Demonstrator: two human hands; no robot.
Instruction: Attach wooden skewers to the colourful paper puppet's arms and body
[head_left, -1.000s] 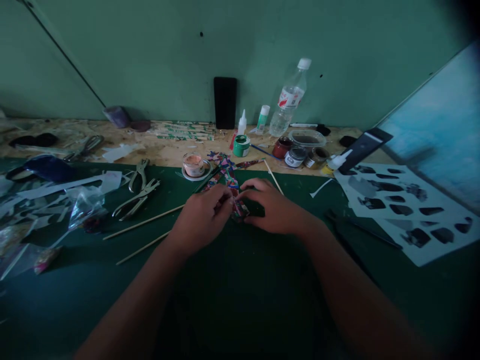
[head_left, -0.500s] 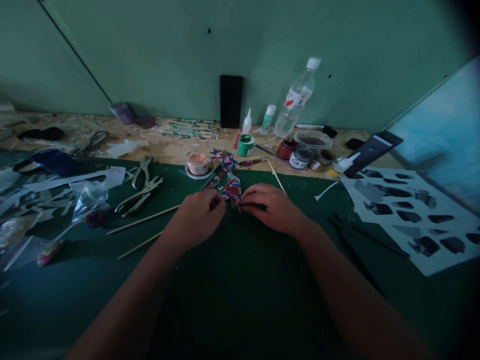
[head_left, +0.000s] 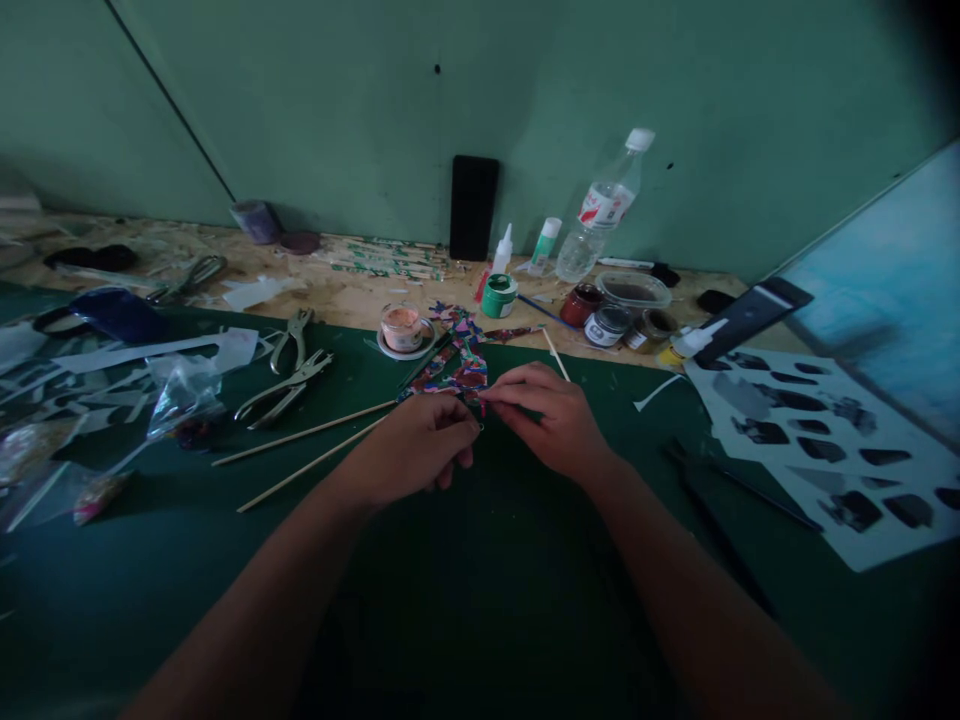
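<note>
A multicoloured jointed paper figure lies on the dark green mat, its lower end between my hands. My right hand pinches that lower end between thumb and fingers. Just left of it, my left hand is closed with its fingers curled; whatever its fingertips hold is too small to make out. A tiny pale ring shows between the two hands. Two thin wooden sticks lie on the mat left of the figure, their right ends near my left hand.
Pliers and a hole punch lie left, beside plastic bags and paper strips. Behind stand paint jars, glue bottles, a water bottle and a black phone. Printed sheets and brushes lie right.
My left hand has moved right and slightly down, uncovering more of the figure's left part. My right hand stays at the lower end. The whole view has shifted slightly.
</note>
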